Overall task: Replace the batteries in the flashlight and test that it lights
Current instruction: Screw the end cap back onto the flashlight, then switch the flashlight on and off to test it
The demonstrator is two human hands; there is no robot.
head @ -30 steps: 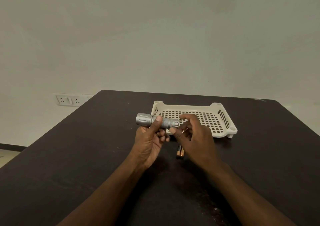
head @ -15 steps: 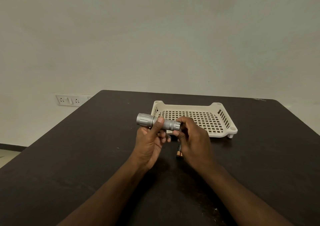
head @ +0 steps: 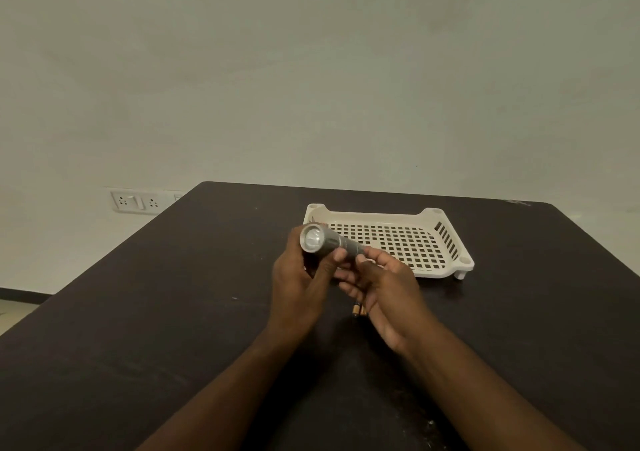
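Facing the camera, flashlight point(head: 330, 243) lens, barrel slanting away rightward.

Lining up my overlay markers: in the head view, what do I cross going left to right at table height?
wall socket plate → left hand gripping the flashlight → right hand at the flashlight's tail → far right rim of the white basket. The batteries under the hands overlap too much to place.
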